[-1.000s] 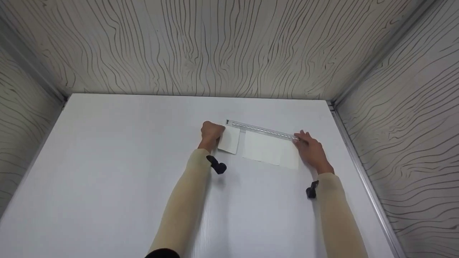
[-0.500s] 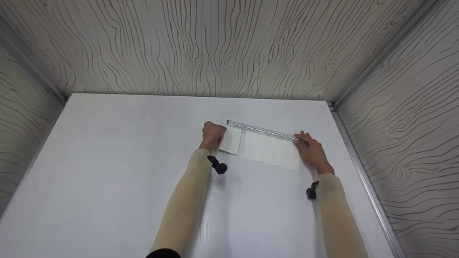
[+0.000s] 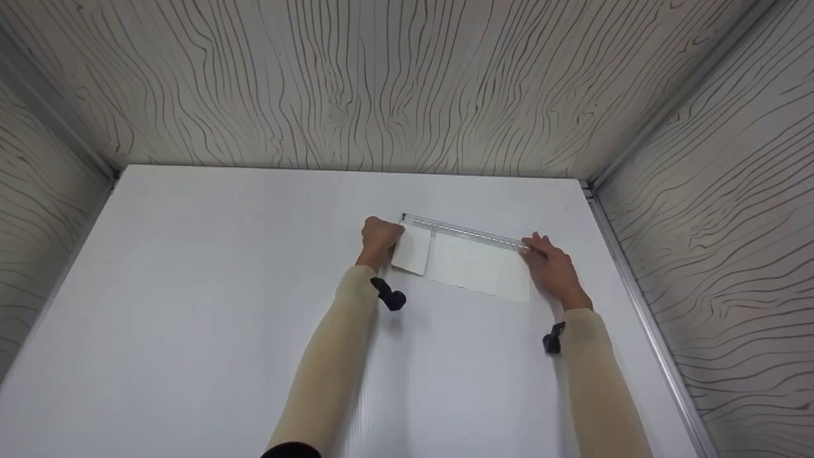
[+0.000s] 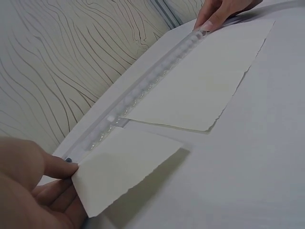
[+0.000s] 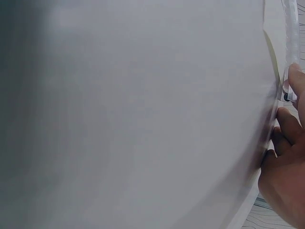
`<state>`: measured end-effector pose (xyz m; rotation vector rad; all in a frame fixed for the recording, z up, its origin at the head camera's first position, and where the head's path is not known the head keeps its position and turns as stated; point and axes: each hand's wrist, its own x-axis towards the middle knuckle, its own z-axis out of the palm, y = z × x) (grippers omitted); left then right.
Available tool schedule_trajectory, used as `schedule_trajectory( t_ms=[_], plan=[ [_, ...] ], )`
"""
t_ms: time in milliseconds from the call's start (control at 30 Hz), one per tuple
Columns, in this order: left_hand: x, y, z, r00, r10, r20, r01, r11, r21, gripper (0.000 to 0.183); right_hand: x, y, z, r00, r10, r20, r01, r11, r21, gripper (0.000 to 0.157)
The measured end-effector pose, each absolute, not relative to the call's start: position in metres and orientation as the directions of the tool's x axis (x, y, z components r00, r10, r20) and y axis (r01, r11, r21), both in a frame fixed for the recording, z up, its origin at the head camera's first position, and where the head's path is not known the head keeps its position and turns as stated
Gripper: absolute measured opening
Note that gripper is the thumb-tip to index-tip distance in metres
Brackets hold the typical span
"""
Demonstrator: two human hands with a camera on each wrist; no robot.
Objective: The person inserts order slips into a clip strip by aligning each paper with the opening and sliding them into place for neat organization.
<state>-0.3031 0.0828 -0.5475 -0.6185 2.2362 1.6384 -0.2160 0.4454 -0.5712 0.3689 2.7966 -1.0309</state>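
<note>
My left hand (image 3: pixel 379 234) pinches a small pale piece of paper (image 4: pixel 119 167) by its left edge, thumb on top and fingers below. In the left wrist view the piece tilts up off the table and casts a shadow, its near edge rough. To its right lies a larger pale sheet (image 3: pixel 480 267) with an uneven front edge. A long clear plastic ruler (image 3: pixel 467 231) with a row of white marks runs slanting along the sheet's far edge. My right hand (image 3: pixel 553 267) holds the ruler's right end, with the thumb (image 5: pixel 296 78) over it.
The white table (image 3: pixel 222 305) carries these things near its back right part. A wood-grain patterned wall (image 3: pixel 356 89) rises behind the table, and another stands at the right beyond a metal edge strip (image 3: pixel 642 324).
My left hand has shifted slightly right with the small piece of paper, closing the gap to the larger sheet. My right hand and the ruler have stayed in place.
</note>
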Motion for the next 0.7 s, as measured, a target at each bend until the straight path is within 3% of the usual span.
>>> schedule_trajectory(
  t_ms=[700],
  plan=[
    [-0.3031, 0.0916, -0.5512, -0.870, -0.143, -0.472, -0.493, 0.232, 0.839, 0.050, -0.2172, 0.4452, -0.5702, -0.961, 0.172, -0.216, 0.270, 0.746, -0.609, 0.061]
  ],
)
